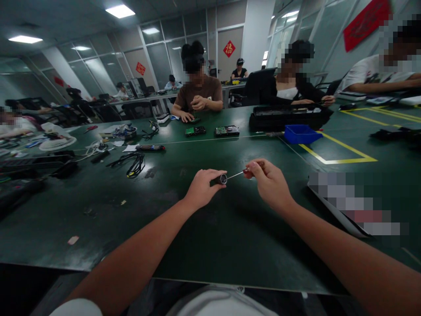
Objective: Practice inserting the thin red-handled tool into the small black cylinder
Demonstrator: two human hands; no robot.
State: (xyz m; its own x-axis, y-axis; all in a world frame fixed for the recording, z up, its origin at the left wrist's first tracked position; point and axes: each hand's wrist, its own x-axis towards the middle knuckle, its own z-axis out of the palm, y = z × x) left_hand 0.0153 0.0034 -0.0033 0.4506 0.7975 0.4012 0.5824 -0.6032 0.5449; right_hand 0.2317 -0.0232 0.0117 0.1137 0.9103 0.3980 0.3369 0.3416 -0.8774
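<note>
Above the green table, my left hand (204, 188) pinches a small dark cylindrical part (222, 179) between thumb and fingers, its round end with a pale rim turned toward my right side. My right hand (268, 177) is closed around the reddish-brown handle of a screwdriver (236, 174). The thin metal shaft points left, and its tip meets the round end of the cylinder; whether it reaches inside is too small to tell. My fingers hide most of the handle and the back of the cylinder.
On the green table (184, 245) lie a blue bin (301, 134), two circuit-board devices (226, 130), black cables (131, 164), a dark pen-like tool (150, 148) and a pale sheet (332, 210) at the right. A person (199, 94) works opposite; others sit right and behind.
</note>
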